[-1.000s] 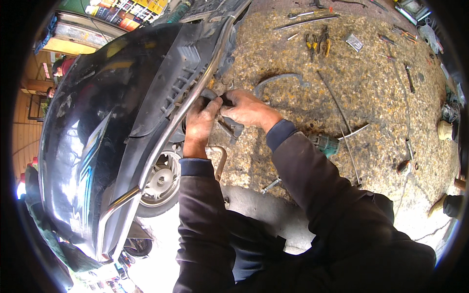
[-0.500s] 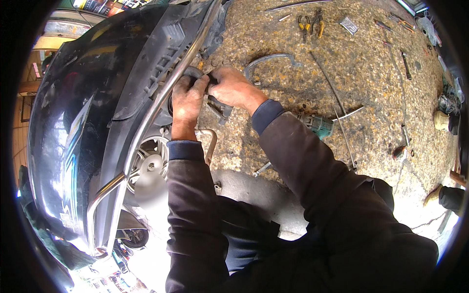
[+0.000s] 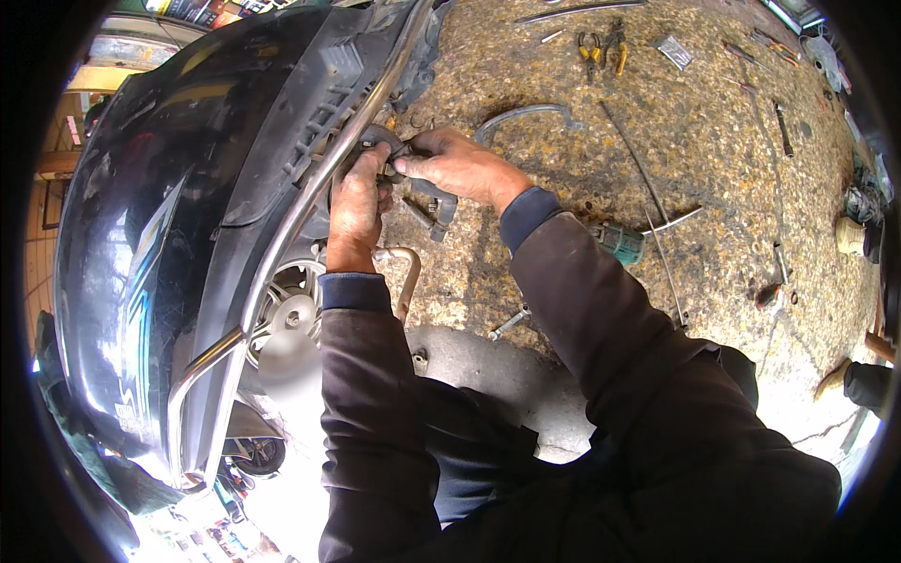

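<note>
Beside the chrome tube (image 3: 324, 178) of a black-panelled scooter or motorcycle (image 3: 141, 206), both my hands work close together on a dark curved part (image 3: 378, 134). My left hand (image 3: 357, 202) is closed, its fingers curled against this part and its thumb pointing up along it. From the right, my right hand (image 3: 462, 169) pinches at the part's near edge, and what sits between its fingertips is hidden. Just below the hands, a dark bracket-like piece (image 3: 436, 202) with a metal rod sticks out. A spoked wheel (image 3: 291, 314) shows left of my left sleeve.
On the stone-flecked floor lie a green power tool (image 3: 619, 242), a curved grey bar (image 3: 530, 110), thin rods (image 3: 638, 164) and yellow-handled pliers (image 3: 589, 52). A wrench (image 3: 783, 129) and a small clear packet (image 3: 673, 52) lie farther off. A shoe (image 3: 833, 377) shows at the right edge.
My right hand has shifted slightly right, and its fingers are drawn back a little from the dark curved part. The left hand has turned, showing its thumb more.
</note>
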A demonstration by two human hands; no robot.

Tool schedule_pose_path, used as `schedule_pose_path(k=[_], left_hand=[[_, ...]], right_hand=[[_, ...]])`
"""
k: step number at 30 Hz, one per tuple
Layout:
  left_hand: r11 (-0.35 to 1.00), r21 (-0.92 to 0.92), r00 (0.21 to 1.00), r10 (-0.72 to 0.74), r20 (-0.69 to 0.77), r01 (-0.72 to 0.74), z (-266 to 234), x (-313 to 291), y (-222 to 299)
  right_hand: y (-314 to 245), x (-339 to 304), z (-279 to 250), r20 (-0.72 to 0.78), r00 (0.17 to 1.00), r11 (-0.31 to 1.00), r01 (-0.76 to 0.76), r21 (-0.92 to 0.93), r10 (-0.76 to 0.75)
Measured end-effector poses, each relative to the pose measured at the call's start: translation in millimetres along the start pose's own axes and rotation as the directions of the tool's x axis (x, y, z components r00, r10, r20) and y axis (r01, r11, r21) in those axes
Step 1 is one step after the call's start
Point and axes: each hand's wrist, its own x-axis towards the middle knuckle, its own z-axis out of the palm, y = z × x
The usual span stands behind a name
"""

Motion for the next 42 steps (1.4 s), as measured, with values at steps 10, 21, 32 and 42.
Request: schedule_pose_path(k=[10,21,32,42], left_hand=[[0.970,-0.234,0.993,-0.041,0.111,0.066,-6.7,0.0,-6.6],[0.985,-0.049,0.985,0.160,-0.063,-0.163,7.7,-3.9,-27.2],[0.969,-0.050,0.964,0.235,-0.124,-0.243,26.8,5.1,-26.1],[0.972,-0.149,0.969,0.148,-0.196,-0.179,34.9,-0.7,-27.1]], right_hand=[[2.9,3.8,-5.8,0.046,0.999,0.999,-0.020,0.030,0.019],[19.1,13.3,6.8,-0.080,0.990,0.992,0.110,-0.054,-0.114],[21.5,23.8,11.3,-0.168,0.981,0.963,0.050,-0.264,-0.097],[29.5,30.7,9.8,-0.210,0.968,0.989,0.126,-0.074,-0.139]])
